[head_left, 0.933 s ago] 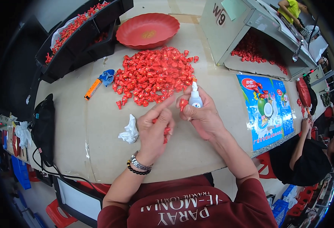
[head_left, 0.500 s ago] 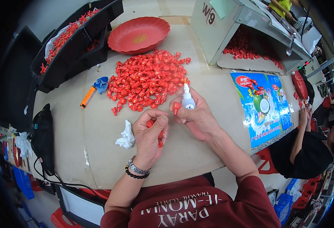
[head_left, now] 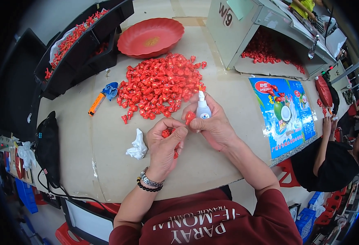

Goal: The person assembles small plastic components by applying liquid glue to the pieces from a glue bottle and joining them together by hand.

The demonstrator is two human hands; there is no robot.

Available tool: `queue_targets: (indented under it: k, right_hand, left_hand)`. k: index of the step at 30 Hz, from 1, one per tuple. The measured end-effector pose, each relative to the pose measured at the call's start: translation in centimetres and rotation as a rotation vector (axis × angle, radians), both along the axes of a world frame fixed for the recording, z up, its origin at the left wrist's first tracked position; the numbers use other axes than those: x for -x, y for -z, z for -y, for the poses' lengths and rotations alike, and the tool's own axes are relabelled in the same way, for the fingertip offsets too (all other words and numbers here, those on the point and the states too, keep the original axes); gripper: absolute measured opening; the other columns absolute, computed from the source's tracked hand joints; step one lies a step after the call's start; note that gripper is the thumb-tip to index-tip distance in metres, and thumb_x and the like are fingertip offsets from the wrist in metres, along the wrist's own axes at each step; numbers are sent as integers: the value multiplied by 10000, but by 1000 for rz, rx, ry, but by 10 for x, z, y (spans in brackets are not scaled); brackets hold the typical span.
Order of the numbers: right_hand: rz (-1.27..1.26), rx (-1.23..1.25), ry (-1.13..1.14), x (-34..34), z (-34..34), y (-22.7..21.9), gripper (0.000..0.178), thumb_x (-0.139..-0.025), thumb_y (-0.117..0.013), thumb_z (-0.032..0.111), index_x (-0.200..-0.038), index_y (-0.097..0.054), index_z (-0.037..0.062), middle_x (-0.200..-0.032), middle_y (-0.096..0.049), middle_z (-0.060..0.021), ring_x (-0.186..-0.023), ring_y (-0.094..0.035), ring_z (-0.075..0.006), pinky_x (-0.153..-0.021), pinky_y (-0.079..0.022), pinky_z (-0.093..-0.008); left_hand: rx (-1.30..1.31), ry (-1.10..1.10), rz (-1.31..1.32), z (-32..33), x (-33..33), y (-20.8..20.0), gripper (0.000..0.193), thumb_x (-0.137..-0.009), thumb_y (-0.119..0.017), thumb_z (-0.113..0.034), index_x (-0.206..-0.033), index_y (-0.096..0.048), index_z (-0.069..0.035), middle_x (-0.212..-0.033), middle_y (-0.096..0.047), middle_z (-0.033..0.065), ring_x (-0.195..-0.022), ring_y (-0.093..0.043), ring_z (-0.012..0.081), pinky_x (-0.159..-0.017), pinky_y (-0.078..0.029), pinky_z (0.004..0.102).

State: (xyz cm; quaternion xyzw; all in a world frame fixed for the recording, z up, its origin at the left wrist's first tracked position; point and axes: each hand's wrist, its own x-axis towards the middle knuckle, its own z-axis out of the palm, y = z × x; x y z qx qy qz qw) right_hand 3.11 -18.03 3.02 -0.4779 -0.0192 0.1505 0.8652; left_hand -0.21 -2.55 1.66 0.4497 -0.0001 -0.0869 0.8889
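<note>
In my right hand (head_left: pixel 216 128) is a small white squeeze bottle (head_left: pixel 203 111), held upright with its narrow nozzle up. The thumb and index finger of that hand also pinch a small red plastic piece (head_left: pixel 190 117). My left hand (head_left: pixel 165 143) is curled around several more red pieces (head_left: pixel 167 133), partly hidden by the fingers. Its thumb and fingertip are pressed together close to the pinched piece; anything between them is too small to make out. Just beyond both hands lies a large heap of like red pieces (head_left: pixel 157 83).
Behind the heap sits a red scalloped plate (head_left: pixel 132 49). A crumpled white tissue (head_left: pixel 137 146) and an orange tube-like item (head_left: pixel 96 104) lie to the left. Black bins (head_left: pixel 79 53) stand far left, a grey open box (head_left: pixel 238 41) far right. A co-worker's arm (head_left: pixel 323 141) shows at right.
My left hand has shifted slightly right, nearer the piece pinched in my right hand. The right hand keeps the bottle and piece; the whole view has moved a little.
</note>
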Motion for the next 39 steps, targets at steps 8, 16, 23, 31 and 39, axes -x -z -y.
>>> queue_targets:
  k: [8,16,23,31,39]
  right_hand:
    - [269,317,338,1,12,-25,525,-691,-769,-39,-1098,-455,69,-920,-602,-47,-728,-563,-83,-624,-482,-215]
    - [820,1024,927,-37,84,-149,405,-726,-727,59,-1036,-468,36,-798,-659,-116,-742,-668,-187,-659,-519,-311]
    - [709,1677,996,-149,173,-223,483,-686,-741,81,-1088,-473,75,-848,-660,-192,-819,-650,-393,-719,-503,-452]
    - [547,1818,1023,-174,181,-225,493,-685,-775,136,-1094,-503,90,-896,-668,-170,-852,-657,-367,-716,-510,-455]
    - [918,1119,983,-78,86,-180,265,-767,-703,112,-972,-550,44,-817,-655,-116,-709,-661,-225,-652,-512,-335]
  left_hand:
    - [-67,24,-20,2,5,-7,50,-867,-606,-8,-876,-557,-15,-674,-543,8,-490,-471,53,-406,-339,185]
    - [-2,4,-7,-1,11,-2,106,-864,-660,-68,-887,-563,-33,-661,-550,10,-478,-472,58,-387,-337,181]
    - [2,0,-5,1,3,-6,112,-860,-668,-75,-873,-563,-36,-674,-559,10,-487,-481,58,-384,-346,182]
    - [105,-3,-73,-5,1,-1,73,-878,-628,-73,-880,-562,-44,-749,-565,27,-515,-506,85,-378,-367,199]
    - [411,130,-229,-13,-9,5,52,-922,-528,-89,-943,-555,-50,-829,-572,48,-558,-522,129,-364,-370,221]
